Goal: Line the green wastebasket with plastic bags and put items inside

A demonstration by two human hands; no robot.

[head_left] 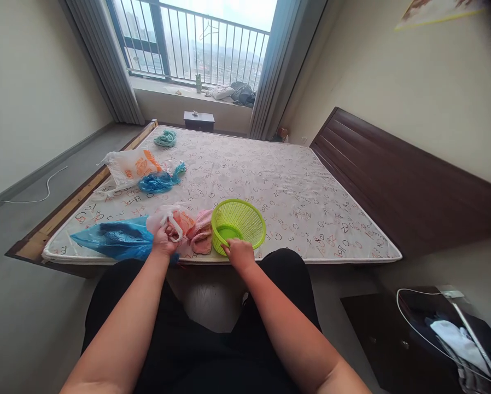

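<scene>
My left hand (165, 239) is closed on the white handles of a plastic bag (182, 220) with orange print, at the front edge of the mattress. A blue plastic bag (118, 236) lies flat to the left of that hand. The fingers of my right hand (239, 253) grip the near rim of a green plastic basket (245, 216), which is tilted toward me with nothing visible inside. Between the bag and the basket lies a pink cloth (202, 235).
A patterned mattress (303, 191) spans the bed, with a dark headboard (393, 158) at right. Farther left lie another white bag (128, 164), a blue bag (157, 182) and a teal cloth (165, 138). A nightstand (372, 328) with a cable stands at lower right.
</scene>
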